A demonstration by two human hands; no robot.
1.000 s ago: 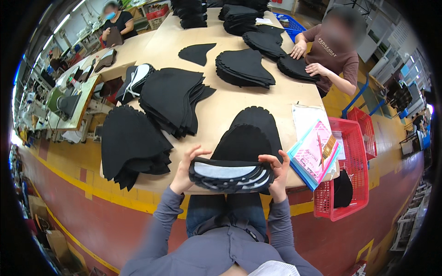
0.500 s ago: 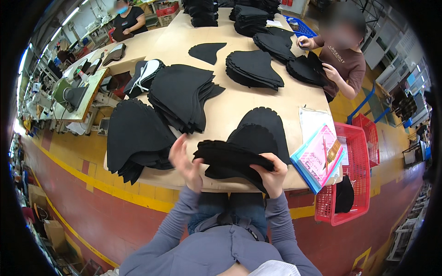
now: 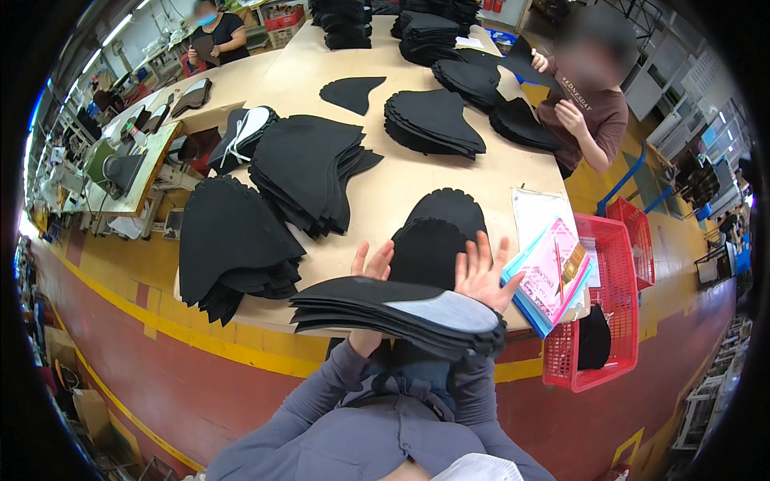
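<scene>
We have the held stack [image 3: 377, 309] of black cut pieces in front of us at the near edge of the tabletop [image 3: 405, 175], partly past that edge. Its long axis runs from left to right, tipped so that the right end sits a little nearer us. The rounded end, with an edge that looks notched though slightly blurred, points right; the left end shows loose, stepped layers. A pale patch [image 3: 449, 313] lies lengthwise on the right part of its top. Our left grip [image 3: 372, 269] is on the far side, fingers extended and apart, its thumb and lower palm hidden by the stack. Our right grip [image 3: 484, 282] is spread wide just behind the right half, pinching nothing that we can see; we cannot tell how firmly either palm bears the pieces. Just beyond lies a scalloped stack [image 3: 433, 248], rounded end pointing far. To the left sit a near-left stack [image 3: 233, 240] and, farther off, a fanned stack [image 3: 309, 168]. On the right are pink and blue papers [image 3: 553, 264] beside a red basket [image 3: 561, 357]; at the far right, a co-worker [image 3: 589, 120] holds up a dark piece [image 3: 531, 64].
</scene>
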